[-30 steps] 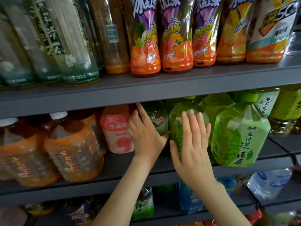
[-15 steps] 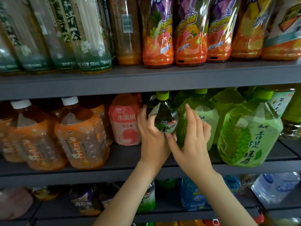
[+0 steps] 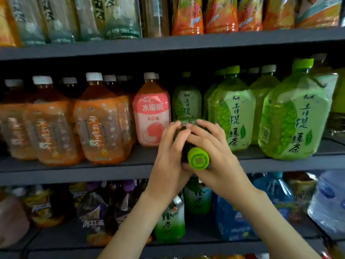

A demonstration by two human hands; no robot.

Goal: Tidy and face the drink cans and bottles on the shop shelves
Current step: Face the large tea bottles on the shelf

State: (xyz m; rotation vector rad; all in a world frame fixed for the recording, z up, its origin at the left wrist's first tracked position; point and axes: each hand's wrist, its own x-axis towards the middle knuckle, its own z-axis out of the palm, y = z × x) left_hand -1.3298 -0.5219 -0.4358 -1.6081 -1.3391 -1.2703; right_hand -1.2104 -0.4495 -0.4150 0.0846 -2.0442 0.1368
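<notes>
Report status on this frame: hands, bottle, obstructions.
Left hand and right hand both clamped on dark green bottle, cap toward camera. Bottle off middle shelf. Nothing in the way.

The dark bottle (image 3: 183, 144) body is mostly hidden by both hands' fingers (image 3: 202, 128), top-shelf bottles (image 3: 186, 15) are cut off at the upper edge, and bottom-shelf labels (image 3: 93, 224) are blurred unreadable.

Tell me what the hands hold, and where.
Both hands, left and right, hold one dark green bottle by its body, cap toward the camera.
</notes>
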